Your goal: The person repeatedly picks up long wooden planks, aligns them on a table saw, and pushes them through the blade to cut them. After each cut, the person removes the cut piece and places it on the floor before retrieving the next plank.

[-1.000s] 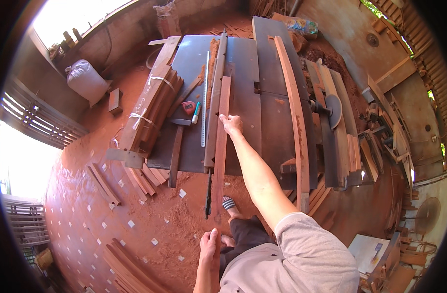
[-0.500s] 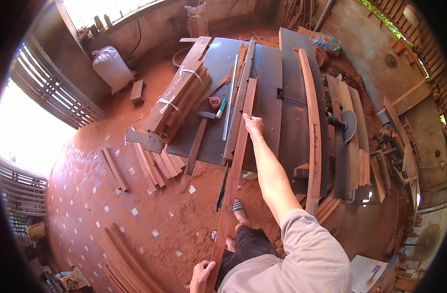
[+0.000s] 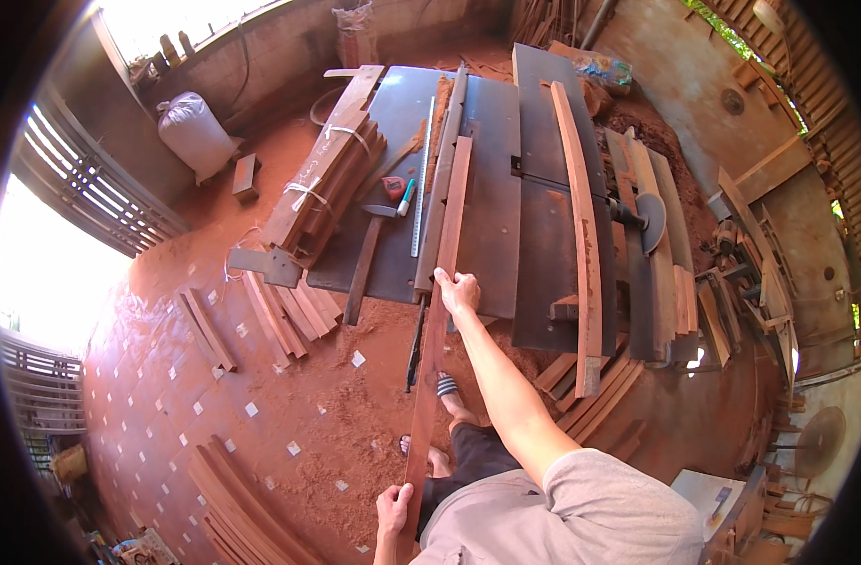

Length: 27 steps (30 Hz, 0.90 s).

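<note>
Both hands are apart from each other, each closed on the same long reddish wood strip [image 3: 432, 367]. The right hand [image 3: 459, 292] grips it by the near edge of the dark metal table [image 3: 491, 207]; the left hand [image 3: 394, 507] grips it closer to the body. The strip's far part lies over the table, alongside a dark bar [image 3: 442, 188]; its near part overhangs. The wide spacing of the grips appears intended to steady the overhang, and the bar probably serves as a straight guide. The ruler [image 3: 423, 198], marker [image 3: 407, 198] and hammer [image 3: 366, 254] lie left of the bar, presumably within reach yet clear of the strip. White ties bind the stacked boards [image 3: 322, 188], likely against slipping.

Not verified: the strip's near end, lost against the body and lower edge; its underside; the fingers curled beneath it; whether strip and bar touch throughout
</note>
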Each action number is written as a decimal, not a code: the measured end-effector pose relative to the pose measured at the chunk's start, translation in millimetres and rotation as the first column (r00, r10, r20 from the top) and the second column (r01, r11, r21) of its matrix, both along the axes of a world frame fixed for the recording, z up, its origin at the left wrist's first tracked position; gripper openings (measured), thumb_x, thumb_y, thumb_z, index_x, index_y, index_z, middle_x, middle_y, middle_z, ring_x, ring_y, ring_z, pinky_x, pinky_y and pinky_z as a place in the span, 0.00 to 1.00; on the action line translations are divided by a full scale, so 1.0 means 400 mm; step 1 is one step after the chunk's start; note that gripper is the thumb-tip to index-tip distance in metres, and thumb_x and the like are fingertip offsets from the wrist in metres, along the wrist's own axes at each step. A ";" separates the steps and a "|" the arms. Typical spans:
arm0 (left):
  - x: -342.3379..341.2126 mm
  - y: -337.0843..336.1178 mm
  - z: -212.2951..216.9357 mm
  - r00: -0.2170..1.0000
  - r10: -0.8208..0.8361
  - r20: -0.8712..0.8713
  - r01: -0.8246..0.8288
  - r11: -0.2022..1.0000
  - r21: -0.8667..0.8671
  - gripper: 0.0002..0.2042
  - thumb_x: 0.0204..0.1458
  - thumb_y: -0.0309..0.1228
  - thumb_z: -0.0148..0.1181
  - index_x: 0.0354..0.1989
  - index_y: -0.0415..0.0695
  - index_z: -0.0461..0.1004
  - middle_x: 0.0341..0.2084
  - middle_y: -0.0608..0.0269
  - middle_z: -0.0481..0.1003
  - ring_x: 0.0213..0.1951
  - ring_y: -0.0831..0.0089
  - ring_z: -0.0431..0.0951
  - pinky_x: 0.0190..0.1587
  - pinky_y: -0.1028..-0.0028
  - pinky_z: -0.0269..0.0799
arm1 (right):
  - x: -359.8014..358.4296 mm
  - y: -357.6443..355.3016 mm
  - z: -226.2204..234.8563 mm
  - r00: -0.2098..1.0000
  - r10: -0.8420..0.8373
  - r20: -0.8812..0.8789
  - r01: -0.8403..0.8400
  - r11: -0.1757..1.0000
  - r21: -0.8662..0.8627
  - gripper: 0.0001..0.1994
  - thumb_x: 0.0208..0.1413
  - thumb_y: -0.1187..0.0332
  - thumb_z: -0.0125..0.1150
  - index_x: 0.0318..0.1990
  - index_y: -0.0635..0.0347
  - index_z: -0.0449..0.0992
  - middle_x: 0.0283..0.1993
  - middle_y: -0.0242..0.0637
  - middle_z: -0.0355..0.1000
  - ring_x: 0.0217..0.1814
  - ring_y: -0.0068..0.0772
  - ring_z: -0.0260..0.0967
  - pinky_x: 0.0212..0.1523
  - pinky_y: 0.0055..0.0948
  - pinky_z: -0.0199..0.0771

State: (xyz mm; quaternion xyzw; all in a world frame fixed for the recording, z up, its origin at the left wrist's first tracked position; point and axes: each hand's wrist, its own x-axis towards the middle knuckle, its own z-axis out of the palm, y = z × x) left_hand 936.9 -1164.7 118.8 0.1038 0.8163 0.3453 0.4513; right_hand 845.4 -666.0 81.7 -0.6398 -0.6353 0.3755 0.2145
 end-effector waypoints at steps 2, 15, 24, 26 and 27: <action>-0.005 0.012 -0.005 1.000 0.001 -0.002 -0.001 1.000 0.004 0.25 0.57 0.50 0.62 0.31 0.33 0.81 0.22 0.49 0.79 0.29 0.67 0.79 0.35 0.64 0.72 | -0.007 0.011 0.003 1.000 -0.001 -0.009 0.001 1.000 -0.001 0.34 0.53 0.41 0.69 0.41 0.75 0.81 0.47 0.61 0.79 0.54 0.58 0.77 0.56 0.46 0.74; -0.060 0.141 0.000 0.999 -0.016 -0.045 0.017 1.000 0.021 0.26 0.57 0.51 0.62 0.31 0.33 0.81 0.23 0.47 0.79 0.29 0.64 0.80 0.36 0.63 0.73 | -0.063 0.134 0.058 0.999 0.024 -0.043 -0.029 0.992 -0.123 0.29 0.54 0.44 0.70 0.26 0.69 0.79 0.35 0.53 0.80 0.43 0.47 0.80 0.46 0.46 0.75; -0.095 0.236 -0.007 0.999 0.012 -0.035 -0.010 0.999 0.053 0.29 0.57 0.54 0.61 0.29 0.33 0.79 0.21 0.45 0.77 0.27 0.62 0.79 0.34 0.61 0.72 | -0.108 0.253 -0.002 0.999 -0.001 -0.035 -0.002 0.995 -0.101 0.26 0.53 0.46 0.71 0.25 0.66 0.79 0.33 0.47 0.81 0.39 0.41 0.79 0.44 0.44 0.75; -0.103 0.251 -0.021 0.999 0.019 -0.033 -0.018 0.999 0.045 0.29 0.56 0.55 0.61 0.29 0.33 0.79 0.21 0.44 0.77 0.27 0.61 0.79 0.34 0.60 0.71 | -0.125 0.267 -0.001 0.999 0.005 -0.043 -0.010 0.994 -0.112 0.26 0.53 0.46 0.72 0.26 0.66 0.80 0.33 0.47 0.81 0.40 0.41 0.79 0.45 0.44 0.74; -0.107 0.260 -0.025 0.999 0.020 -0.033 -0.019 0.999 0.045 0.29 0.56 0.55 0.61 0.28 0.33 0.79 0.21 0.43 0.77 0.27 0.60 0.79 0.34 0.60 0.71 | -0.132 0.280 -0.007 0.998 0.004 -0.056 -0.010 0.995 -0.104 0.26 0.53 0.46 0.72 0.26 0.66 0.79 0.33 0.47 0.81 0.40 0.41 0.78 0.45 0.43 0.74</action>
